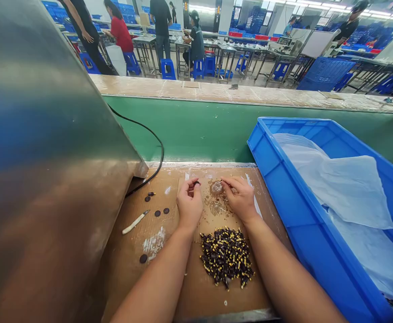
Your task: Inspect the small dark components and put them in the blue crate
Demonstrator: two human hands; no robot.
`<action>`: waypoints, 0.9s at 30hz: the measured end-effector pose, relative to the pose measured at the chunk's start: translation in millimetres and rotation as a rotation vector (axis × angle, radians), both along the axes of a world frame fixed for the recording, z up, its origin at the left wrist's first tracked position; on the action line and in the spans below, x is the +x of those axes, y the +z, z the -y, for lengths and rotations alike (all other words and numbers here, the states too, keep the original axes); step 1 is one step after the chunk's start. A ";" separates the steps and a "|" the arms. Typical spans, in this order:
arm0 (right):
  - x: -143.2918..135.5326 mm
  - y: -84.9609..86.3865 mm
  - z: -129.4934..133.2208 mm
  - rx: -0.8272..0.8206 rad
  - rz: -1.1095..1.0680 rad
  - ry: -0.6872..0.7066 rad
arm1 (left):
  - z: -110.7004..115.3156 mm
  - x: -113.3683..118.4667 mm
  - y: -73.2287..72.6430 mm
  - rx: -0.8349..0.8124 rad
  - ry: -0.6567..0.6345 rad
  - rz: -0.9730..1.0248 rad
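My left hand (189, 204) is closed in a pinch, with a small dark disc (197, 183) between thumb and fingertips. Across from it, my right hand (241, 197) pinches at the edge of a clear round piece (217, 187) on the cardboard; whatever lies between its fingertips is too small to make out. Below both hands, between my forearms, is a pile of small black parts with yellow tips (226, 255). Left of my left hand lie several loose dark discs (157, 213) and one black part (151, 194). A white-handled knife (136, 222) rests near them.
A large metal housing (41, 157) blocks the left side, with a black cable (162, 148) curving beside it. At right stands a blue crate (284, 179) holding translucent plastic bags (338, 179). A green panel (196, 128) closes the back. Several people work at tables beyond.
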State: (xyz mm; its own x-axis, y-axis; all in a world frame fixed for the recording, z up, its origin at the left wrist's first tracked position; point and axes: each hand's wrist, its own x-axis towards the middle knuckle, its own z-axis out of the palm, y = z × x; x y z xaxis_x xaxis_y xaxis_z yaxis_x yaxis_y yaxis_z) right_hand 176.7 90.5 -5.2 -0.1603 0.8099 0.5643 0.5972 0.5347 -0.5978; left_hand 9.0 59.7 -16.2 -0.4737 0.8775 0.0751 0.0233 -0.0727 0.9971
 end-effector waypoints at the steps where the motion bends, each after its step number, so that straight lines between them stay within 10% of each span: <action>1: 0.0 -0.1 0.2 0.010 0.008 0.002 | -0.1 0.0 0.0 0.008 0.003 0.002; 19: 8.9 4.7 16.1 -0.043 -0.247 -0.150 | 1.6 -10.3 -10.5 0.062 -0.032 0.271; 27: -25.8 19.2 51.2 -0.508 -0.816 0.285 | 36.8 -2.7 10.4 0.133 -0.109 0.078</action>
